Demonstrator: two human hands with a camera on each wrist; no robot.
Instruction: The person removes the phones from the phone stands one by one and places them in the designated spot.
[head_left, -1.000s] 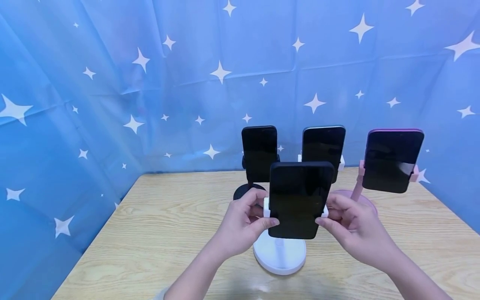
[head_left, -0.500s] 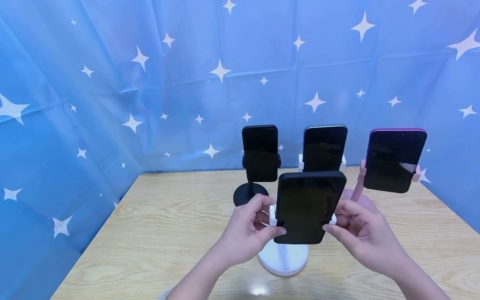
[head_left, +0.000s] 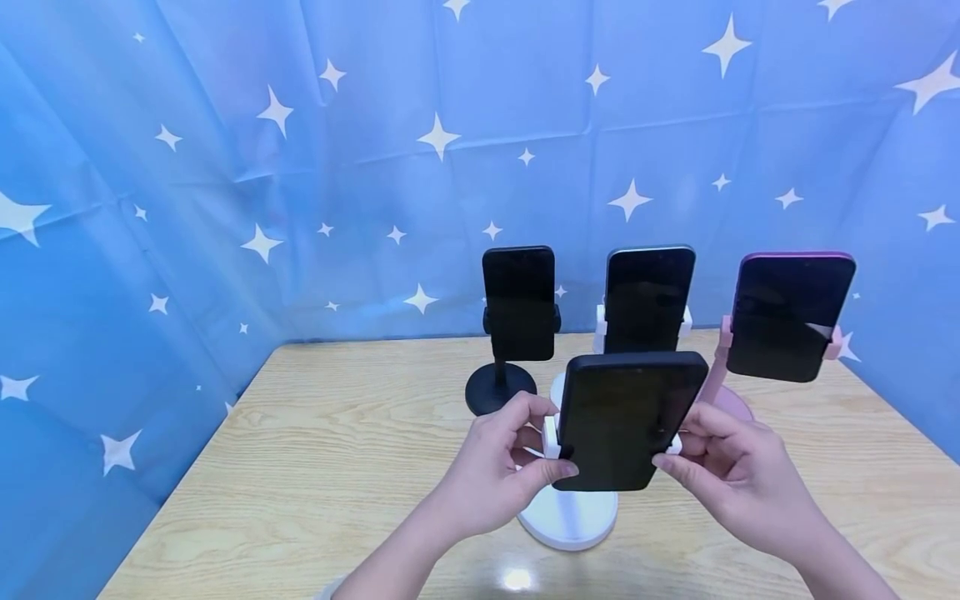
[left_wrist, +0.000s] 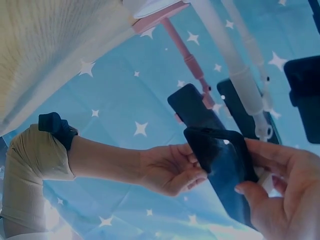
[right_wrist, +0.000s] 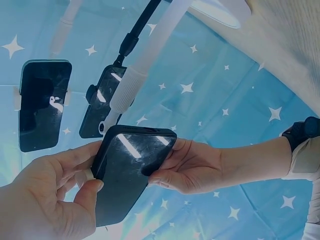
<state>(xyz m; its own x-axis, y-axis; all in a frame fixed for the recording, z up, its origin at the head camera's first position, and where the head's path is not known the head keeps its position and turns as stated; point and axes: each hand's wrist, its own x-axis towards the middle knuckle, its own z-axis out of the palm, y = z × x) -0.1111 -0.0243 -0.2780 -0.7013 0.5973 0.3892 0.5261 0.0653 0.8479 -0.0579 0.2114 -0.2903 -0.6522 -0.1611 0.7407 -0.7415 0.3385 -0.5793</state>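
Note:
A black phone [head_left: 630,425] sits in the clamp [head_left: 551,439] of a white phone stand, screen facing me and top leaning back. The stand's round white base [head_left: 568,521] is on the table below. My left hand [head_left: 498,471] pinches the phone's left side at the clamp arm, thumb on the screen edge, fingers behind. On the opposite side, my right hand [head_left: 738,479] grips in the same way, its thumb at the lower right edge. The right wrist view shows the white ribbed pole [right_wrist: 127,92] rising to the back of the phone [right_wrist: 132,172].
Behind stand three more phones: one on a black stand [head_left: 500,390], a teal-edged phone [head_left: 648,296] on a white stand, partly covered by the held phone, and a purple-edged phone [head_left: 791,317] on a pink stand [head_left: 717,375]. A starry blue curtain [head_left: 360,183] backs the wooden table [head_left: 300,467].
Both hands have moved slightly right and down with the phone, which now leans back and turns more. The black stand's base has come into fuller view. The rear phones stay put.

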